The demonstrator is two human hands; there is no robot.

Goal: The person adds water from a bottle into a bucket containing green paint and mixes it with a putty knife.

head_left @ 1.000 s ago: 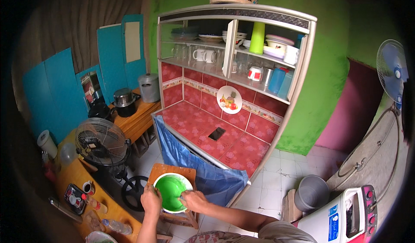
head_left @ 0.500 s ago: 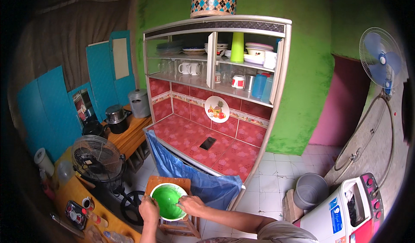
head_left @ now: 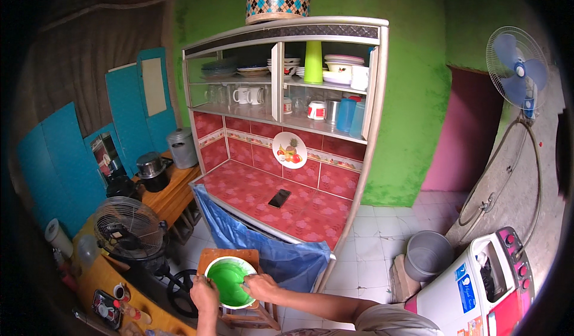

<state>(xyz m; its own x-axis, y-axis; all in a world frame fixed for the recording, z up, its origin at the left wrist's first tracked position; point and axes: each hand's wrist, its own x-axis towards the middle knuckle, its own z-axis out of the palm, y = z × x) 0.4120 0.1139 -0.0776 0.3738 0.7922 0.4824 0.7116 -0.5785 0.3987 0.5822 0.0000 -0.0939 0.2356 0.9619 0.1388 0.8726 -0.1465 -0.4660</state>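
Observation:
A white bowl [head_left: 244, 263] with a smooth green mixture [head_left: 228, 283] in it sits on a small wooden stool [head_left: 210, 253] in front of me. My left hand [head_left: 205, 294] is closed around the bowl's left rim. At the right side of the bowl is my right hand [head_left: 262, 287], its fingers bent together over the mixture's edge. Whatever those fingers hold, if anything, is too small or hidden to make out.
A tiled cabinet counter [head_left: 251, 186] with a phone [head_left: 279, 199] stands ahead, a blue plastic sheet [head_left: 257, 243] hanging from its front. To the left are a black fan [head_left: 128, 228] and a wooden table [head_left: 140, 282]. A grey bucket [head_left: 427, 255] and washing machine [head_left: 472, 288] stand right.
The view has shifted a little, so the room appears farther left. My right hand has moved slightly at the bowl's right side, while my left hand keeps its grip on the rim.

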